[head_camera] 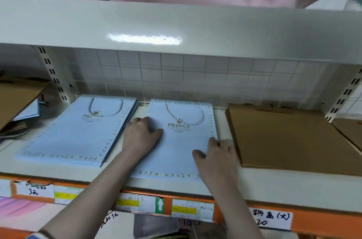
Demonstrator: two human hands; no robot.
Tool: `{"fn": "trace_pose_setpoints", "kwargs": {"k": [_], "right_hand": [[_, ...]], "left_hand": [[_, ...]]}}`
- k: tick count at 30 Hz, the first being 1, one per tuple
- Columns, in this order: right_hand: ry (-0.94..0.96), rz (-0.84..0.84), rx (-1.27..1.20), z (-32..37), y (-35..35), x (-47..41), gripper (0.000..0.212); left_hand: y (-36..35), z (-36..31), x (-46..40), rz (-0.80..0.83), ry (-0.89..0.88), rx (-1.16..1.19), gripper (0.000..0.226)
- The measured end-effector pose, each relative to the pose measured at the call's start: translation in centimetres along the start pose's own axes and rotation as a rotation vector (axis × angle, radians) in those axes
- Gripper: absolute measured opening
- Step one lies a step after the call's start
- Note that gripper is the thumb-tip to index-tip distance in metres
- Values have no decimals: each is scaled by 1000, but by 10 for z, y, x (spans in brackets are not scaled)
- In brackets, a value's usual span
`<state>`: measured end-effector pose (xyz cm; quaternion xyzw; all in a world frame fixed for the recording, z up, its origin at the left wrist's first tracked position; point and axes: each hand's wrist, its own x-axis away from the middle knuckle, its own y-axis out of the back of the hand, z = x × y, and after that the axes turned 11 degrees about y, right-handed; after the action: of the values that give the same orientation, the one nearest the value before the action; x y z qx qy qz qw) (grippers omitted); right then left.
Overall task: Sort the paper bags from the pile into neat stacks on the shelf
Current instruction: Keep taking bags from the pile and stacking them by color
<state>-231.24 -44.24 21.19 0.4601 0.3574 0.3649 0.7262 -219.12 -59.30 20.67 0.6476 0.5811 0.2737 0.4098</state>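
Where the shelf [176,185] runs under the upper board, a stack of pale blue paper bags [182,140] lies flat in the middle, its rope handle and gold "PRINCE" print facing up, and both hands are laid on it. The left hand [140,137] covers the stack's left edge about halfway along, the thumb stretched across the top bag and the fingers bent down over the side. The right hand [217,157] sits at the right edge nearer the front corner, thumb flat on the paper, fingers folded over the side (whether they reach under the stack cannot be told). Just to the left, apart from the left hand, lies a second blue stack [72,135], turned at a slight angle. To the right, near the right hand's knuckles, rests a flat brown stack [290,139]. Handwritten price labels [271,219] line the orange shelf lip.
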Motion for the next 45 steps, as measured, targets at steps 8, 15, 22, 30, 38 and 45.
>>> {"fn": "trace_pose_setpoints", "kwargs": {"k": [8, 15, 22, 30, 38, 45], "right_hand": [[-80, -18, 68, 5, -18, -22, 44], [-64, -41, 93, 10, -20, -24, 45], [-36, 1, 108, 9, -13, -21, 49], [109, -48, 113, 7, -5, -4, 53], [359, 21, -5, 59, -8, 8, 64], [526, -26, -78, 133, -19, 34, 63]], "left_hand": [[-11, 3, -17, 61, -15, 46, 27], [-18, 0, -21, 76, -28, 13, 32], [-12, -6, -18, 107, -24, -106, 43], [25, 6, 28, -181, -82, -236, 58], [84, 78, 78, -354, 135, -371, 64], [145, 147, 113, -502, 282, -339, 59]]}}
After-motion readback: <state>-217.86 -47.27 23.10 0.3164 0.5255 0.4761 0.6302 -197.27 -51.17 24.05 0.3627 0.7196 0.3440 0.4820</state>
